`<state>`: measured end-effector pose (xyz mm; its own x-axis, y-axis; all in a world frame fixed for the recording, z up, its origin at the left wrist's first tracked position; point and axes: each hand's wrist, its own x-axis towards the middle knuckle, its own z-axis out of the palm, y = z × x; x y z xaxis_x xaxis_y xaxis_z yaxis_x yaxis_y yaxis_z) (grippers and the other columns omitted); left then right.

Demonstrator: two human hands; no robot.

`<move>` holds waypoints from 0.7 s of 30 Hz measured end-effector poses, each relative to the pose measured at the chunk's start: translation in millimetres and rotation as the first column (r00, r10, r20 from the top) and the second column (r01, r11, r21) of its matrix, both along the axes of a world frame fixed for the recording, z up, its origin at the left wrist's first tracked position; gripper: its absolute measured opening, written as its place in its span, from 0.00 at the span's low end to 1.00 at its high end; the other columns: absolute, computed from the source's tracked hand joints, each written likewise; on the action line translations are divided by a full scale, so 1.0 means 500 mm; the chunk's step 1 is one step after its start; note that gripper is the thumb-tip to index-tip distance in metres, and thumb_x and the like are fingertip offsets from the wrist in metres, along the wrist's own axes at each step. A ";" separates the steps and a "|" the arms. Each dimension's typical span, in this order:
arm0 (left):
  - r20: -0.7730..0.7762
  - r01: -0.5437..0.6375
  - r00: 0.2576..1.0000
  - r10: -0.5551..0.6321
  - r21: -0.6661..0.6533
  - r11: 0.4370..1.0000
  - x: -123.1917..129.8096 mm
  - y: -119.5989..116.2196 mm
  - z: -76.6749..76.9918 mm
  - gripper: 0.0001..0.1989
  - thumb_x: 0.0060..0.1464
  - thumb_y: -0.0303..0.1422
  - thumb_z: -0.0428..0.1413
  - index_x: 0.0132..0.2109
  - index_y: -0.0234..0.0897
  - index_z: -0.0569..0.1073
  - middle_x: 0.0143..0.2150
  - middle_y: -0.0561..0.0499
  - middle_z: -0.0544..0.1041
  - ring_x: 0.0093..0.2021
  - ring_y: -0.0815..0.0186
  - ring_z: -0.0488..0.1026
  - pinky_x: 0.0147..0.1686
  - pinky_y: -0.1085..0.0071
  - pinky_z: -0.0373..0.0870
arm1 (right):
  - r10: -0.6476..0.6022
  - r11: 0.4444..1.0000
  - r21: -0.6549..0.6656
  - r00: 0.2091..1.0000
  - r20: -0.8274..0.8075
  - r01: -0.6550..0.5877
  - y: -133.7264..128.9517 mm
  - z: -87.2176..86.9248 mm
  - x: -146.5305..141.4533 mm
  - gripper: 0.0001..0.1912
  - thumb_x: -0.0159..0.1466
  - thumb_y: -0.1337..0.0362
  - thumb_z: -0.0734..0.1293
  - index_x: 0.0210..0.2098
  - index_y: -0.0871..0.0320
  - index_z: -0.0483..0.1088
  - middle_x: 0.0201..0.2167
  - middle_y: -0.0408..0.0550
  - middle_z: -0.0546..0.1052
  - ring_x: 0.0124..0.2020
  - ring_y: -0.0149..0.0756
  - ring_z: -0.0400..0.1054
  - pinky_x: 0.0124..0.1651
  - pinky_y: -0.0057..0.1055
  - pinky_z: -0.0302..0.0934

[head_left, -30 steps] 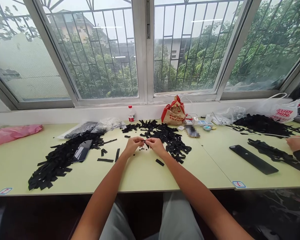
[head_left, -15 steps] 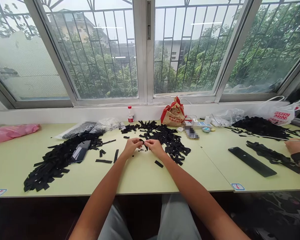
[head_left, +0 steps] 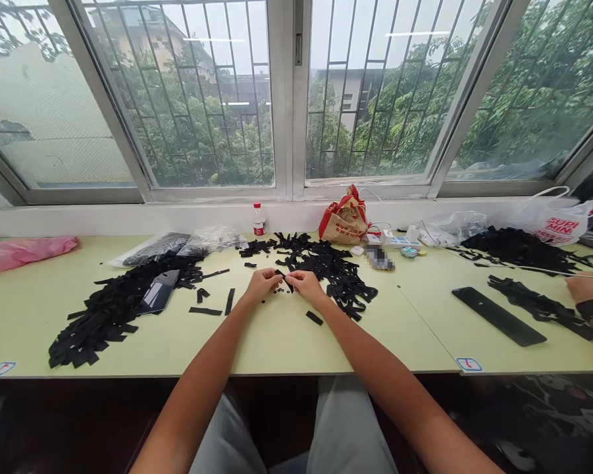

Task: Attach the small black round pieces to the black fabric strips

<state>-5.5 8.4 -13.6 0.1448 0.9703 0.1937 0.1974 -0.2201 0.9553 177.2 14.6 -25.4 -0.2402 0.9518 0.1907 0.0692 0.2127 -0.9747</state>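
My left hand (head_left: 263, 284) and my right hand (head_left: 305, 285) are close together over the table, fingers pinched on one short black fabric strip (head_left: 289, 284). The strip slants between the fingertips, its lower end hanging by the right fingers. Several small dark rings or discs (head_left: 281, 291) lie on the table just beneath. Beyond my hands spreads a heap of black strips (head_left: 320, 262). One loose strip (head_left: 314, 318) rests below my right hand, and a few others (head_left: 205, 311) lie left of my left hand. Fine details between the fingers are too small to make out.
A long pile of black strips (head_left: 103, 316) with a dark phone-like slab (head_left: 160, 291) on it lies left. At the back stand a red-capped bottle (head_left: 259, 220) and a red-and-brown bag (head_left: 344, 220). Rightward are a black flat piece (head_left: 498, 316) and another person's hand (head_left: 587, 289).
The view has tilted slightly, so the table sits a little higher in the picture. Both hands stay pinched on the strip, which has turned a little between the fingers.
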 end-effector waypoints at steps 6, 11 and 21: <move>-0.029 0.014 0.999 -0.014 0.017 1.000 0.001 -0.006 0.008 0.15 0.50 0.43 0.61 0.29 0.35 0.75 0.24 0.52 0.73 0.25 0.70 0.66 0.27 0.72 0.63 | -0.005 0.999 -0.036 1.000 -0.006 0.004 -0.002 0.005 0.002 0.18 0.54 0.50 0.71 0.32 0.60 0.76 0.19 0.39 0.68 0.20 0.27 0.55 0.25 0.27 0.50; 0.011 0.009 1.000 -0.009 -0.010 1.000 0.004 0.011 0.003 0.15 0.47 0.43 0.64 0.28 0.35 0.74 0.23 0.52 0.72 0.24 0.69 0.66 0.27 0.72 0.64 | -0.006 1.000 0.015 0.999 0.033 0.006 0.007 0.000 0.003 0.16 0.55 0.52 0.70 0.31 0.60 0.76 0.20 0.40 0.69 0.21 0.27 0.56 0.25 0.27 0.51; 0.087 0.095 0.992 -0.091 -0.039 0.995 -0.003 -0.005 0.017 0.16 0.48 0.45 0.64 0.31 0.34 0.76 0.29 0.49 0.75 0.28 0.69 0.68 0.32 0.71 0.67 | 0.020 0.999 -0.044 1.000 0.018 -0.020 0.010 -0.003 0.012 0.20 0.55 0.48 0.71 0.34 0.60 0.76 0.17 0.40 0.66 0.18 0.26 0.52 0.21 0.26 0.45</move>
<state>-6.8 5.8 -5.3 0.2195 0.9612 0.1671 0.0960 -0.1917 0.9767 183.0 19.7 -26.7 -0.2623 0.9542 0.1439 0.0838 0.1711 -0.9817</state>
